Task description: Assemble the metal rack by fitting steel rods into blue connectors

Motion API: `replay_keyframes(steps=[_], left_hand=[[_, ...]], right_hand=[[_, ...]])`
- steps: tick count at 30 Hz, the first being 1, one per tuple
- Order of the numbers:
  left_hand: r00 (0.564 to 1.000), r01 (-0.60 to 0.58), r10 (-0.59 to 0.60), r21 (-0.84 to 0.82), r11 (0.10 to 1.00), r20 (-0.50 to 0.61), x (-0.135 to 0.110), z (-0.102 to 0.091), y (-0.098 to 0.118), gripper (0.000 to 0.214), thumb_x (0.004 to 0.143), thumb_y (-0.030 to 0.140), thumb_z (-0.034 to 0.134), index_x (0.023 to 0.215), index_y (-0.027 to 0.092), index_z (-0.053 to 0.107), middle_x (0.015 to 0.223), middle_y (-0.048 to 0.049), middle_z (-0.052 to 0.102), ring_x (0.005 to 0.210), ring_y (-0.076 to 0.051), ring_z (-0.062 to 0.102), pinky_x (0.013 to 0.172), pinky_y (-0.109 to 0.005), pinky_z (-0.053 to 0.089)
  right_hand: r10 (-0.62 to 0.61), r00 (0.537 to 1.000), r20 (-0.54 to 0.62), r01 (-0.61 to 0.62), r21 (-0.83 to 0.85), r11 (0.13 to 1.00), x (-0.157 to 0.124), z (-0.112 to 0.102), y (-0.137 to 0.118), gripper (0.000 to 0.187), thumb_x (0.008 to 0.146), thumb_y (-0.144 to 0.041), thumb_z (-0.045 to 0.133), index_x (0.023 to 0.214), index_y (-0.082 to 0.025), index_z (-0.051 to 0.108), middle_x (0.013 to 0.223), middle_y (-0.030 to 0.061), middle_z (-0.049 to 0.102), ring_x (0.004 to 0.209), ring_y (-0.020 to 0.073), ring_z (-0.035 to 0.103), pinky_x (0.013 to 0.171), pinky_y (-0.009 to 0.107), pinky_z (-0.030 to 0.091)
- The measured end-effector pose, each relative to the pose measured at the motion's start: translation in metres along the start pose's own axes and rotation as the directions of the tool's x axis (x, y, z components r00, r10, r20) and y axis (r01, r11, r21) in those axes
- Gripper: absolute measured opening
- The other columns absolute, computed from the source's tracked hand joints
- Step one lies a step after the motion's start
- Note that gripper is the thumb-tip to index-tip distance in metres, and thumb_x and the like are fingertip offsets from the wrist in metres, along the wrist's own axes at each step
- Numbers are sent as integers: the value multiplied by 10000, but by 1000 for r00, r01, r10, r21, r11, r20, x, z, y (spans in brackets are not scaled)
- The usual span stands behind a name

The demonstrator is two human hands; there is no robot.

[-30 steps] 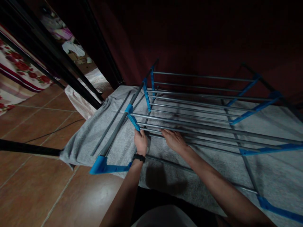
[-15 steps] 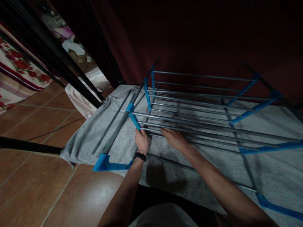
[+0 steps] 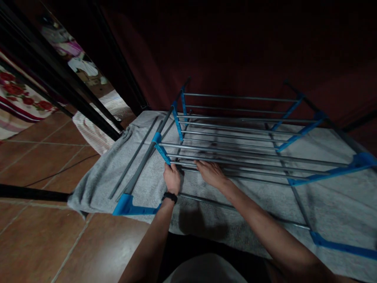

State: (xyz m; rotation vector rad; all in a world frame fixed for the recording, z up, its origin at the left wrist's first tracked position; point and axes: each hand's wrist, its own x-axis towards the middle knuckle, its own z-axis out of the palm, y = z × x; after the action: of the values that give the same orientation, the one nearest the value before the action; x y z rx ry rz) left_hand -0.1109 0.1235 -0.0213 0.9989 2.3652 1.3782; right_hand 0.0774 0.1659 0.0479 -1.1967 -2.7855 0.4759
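A rack of grey metal rods and blue plastic brackets lies on the grey blanket, its tiers stretching left to right. My left hand [image 3: 172,179], with a black band on the wrist, is closed at the lower end of a blue bracket [image 3: 161,151], where the rods meet it. To its right, my right hand [image 3: 210,173] has its fingers curled over a metal rod [image 3: 256,173] of the same tier; the fingertips are partly hidden. At the rods' far ends is another blue bracket [image 3: 330,173]. A lower rod [image 3: 206,201] runs in front of both hands.
Loose grey tubes [image 3: 134,161] lie left of the rack on the blanket [image 3: 100,184]. A blue bracket [image 3: 137,209] projects at the front left, another [image 3: 341,245] at the front right. Black metal bars [image 3: 32,192] stand over the tiled floor [image 3: 35,232]. Dark red cloth hangs behind.
The view has shifted slightly, so the rack appears a little further left. Both hands keep the same places on the rack, and the far right bracket shows more fully.
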Motion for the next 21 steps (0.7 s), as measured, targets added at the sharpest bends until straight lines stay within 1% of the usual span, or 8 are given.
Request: replay_keyframes(steps=[2,4,7,10,12,14,17,21], left_hand=[[1000,-3,3,-43,999,6,3,0,-2,120,942,295,466,942,211,551,762,-48,617,749,-207,620,734,-325,477],[1000,-11,12,-93,996,16,4,0,-4,87,882,237,522,952,207,564,793,-48,642,795,-207,640,771,-331,506],[999,-33,33,-171,985,2,3,-2,-2,335,796,123,519,1121,189,559,1002,-83,689,948,-198,667,872,-328,530],[992,-112,95,-247,963,-80,2,-7,9,550,783,101,497,1326,187,471,1312,-127,609,1185,-195,608,1041,-338,477],[978,-193,163,-286,938,-128,3,-11,20,570,801,129,508,1365,183,447,1394,-137,559,1271,-207,559,1112,-350,426],[966,-247,213,-299,922,-144,6,-15,30,538,828,170,524,1360,171,447,1392,-148,561,1288,-222,549,1134,-363,404],[964,-252,219,-260,932,-150,12,-18,39,394,883,251,523,1263,146,505,1285,-170,616,1228,-251,582,1103,-389,427],[961,-236,197,-206,950,-193,14,-16,42,231,936,287,461,1109,163,551,1111,-143,663,1070,-249,631,998,-391,486]], right_hand=[[-48,994,-93,44,-44,998,-11,1,-8,446,1021,-222,409,1462,-191,470,1383,115,574,1266,228,518,1077,397,404],[-125,974,-186,109,-95,990,-23,-1,-17,427,1007,-190,431,1429,-190,499,1397,115,555,1273,226,491,1090,396,387],[-158,944,-289,122,-139,983,-33,-10,-30,426,1018,-171,380,1422,-233,501,1459,84,510,1303,223,451,1078,392,379],[-101,920,-378,45,-155,987,-24,-24,-35,438,1034,-205,356,1460,-233,454,1495,89,474,1345,242,407,1081,409,357],[-58,924,-378,-4,-160,987,-11,-31,-35,421,1038,-238,378,1449,-200,459,1455,115,508,1317,252,440,1080,413,351],[-24,950,-312,-30,-168,985,2,-35,-32,373,1041,-247,378,1381,-183,518,1356,120,582,1227,242,519,1048,395,374],[-14,975,-221,-24,-168,985,11,-37,-30,342,1052,-228,328,1289,-199,573,1261,98,637,1132,212,580,978,350,415],[-23,979,-201,-6,-144,990,9,-40,-30,340,1064,-288,317,1277,-216,572,1266,93,639,1149,204,582,940,328,431]])
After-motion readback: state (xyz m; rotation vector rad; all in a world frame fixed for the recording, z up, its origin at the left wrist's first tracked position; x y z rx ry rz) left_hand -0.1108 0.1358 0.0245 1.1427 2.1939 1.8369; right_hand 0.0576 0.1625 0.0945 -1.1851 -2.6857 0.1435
